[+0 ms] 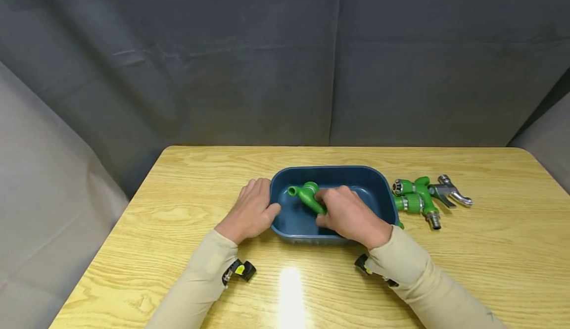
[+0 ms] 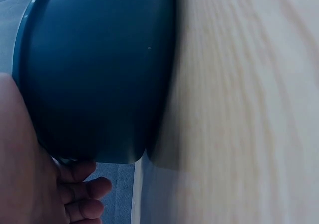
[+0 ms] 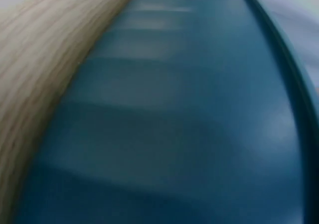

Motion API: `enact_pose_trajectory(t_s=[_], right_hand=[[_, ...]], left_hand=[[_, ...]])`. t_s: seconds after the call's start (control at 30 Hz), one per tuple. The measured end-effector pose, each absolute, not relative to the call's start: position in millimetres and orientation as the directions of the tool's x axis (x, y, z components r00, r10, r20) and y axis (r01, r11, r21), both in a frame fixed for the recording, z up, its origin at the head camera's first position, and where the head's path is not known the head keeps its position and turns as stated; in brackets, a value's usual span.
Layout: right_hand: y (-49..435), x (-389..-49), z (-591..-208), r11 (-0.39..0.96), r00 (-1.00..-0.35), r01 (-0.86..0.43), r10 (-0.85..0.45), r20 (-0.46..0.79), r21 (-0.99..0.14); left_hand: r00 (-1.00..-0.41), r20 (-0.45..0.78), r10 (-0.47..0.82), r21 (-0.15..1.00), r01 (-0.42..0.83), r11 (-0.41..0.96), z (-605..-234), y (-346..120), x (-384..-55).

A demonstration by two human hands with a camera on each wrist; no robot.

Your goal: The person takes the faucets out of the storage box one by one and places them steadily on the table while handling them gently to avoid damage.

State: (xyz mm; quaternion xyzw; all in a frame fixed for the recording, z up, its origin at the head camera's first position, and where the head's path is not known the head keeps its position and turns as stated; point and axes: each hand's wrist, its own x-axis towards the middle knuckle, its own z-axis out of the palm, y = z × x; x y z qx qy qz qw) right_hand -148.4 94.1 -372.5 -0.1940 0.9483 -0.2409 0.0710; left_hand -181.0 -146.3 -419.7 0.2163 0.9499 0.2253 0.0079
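Note:
A dark blue plastic basin (image 1: 289, 221) stands on the table. My left hand (image 1: 254, 209) grips its left end, thumb over the rim and the other fingers outside. In the left wrist view, curled fingers (image 2: 87, 188) lie at the corner of the basin (image 2: 99, 79). My right hand (image 1: 349, 215) reaches over the near rim into the basin and holds a green tap-like hose fitting (image 1: 308, 196). The fitting's open round end points left; its other end is hidden by the hand. Only the outer wall of the basin (image 3: 164, 84) fills the right wrist view.
Right beside the basin lie green hose fittings (image 1: 420, 200) with ribbed collars and a metal end, against a small silver tap (image 1: 454, 190). The wooden table (image 1: 178, 180) carries everything. A grey curtain (image 1: 267, 71) hangs behind its far edge.

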Motion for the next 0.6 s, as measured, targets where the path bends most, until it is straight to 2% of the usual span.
enact_pose_trajectory(t_s=[0.4, 0.6], right_hand=[[100.1, -152.1, -364.4, 0.773, -0.886, -0.253, -0.427, -0.182, -0.582], [103.8, -156.4, -364.5, 0.767, -0.882, -0.222, -0.422, -0.212, -0.602]], left_hand=[[-0.906, 0.071, 0.418, 0.439, 0.404, 0.802, -420.1, -147.3, -180.5], [-0.904, 0.079, 0.42, 0.433, 0.41, 0.803, -421.2, -147.0, -181.6]])
